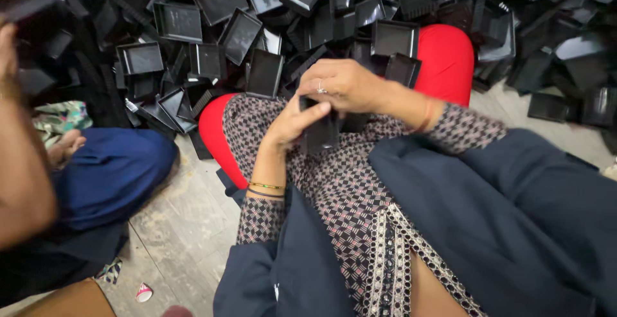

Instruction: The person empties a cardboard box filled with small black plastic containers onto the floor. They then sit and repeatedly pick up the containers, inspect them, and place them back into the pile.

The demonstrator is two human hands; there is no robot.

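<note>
Over my lap, both hands close on one small black plastic tray. My left hand grips its near side with thumb on top, two thin bangles on that wrist. My right hand, wearing a ring, covers the tray's top from the far side. Most of the tray is hidden under my fingers. My patterned dress and red trousers lie under the hands.
A large heap of black plastic trays fills the floor ahead and to the right. Another person sits at the left, with a bare arm and blue-clad knee. Grey wooden floor shows between us.
</note>
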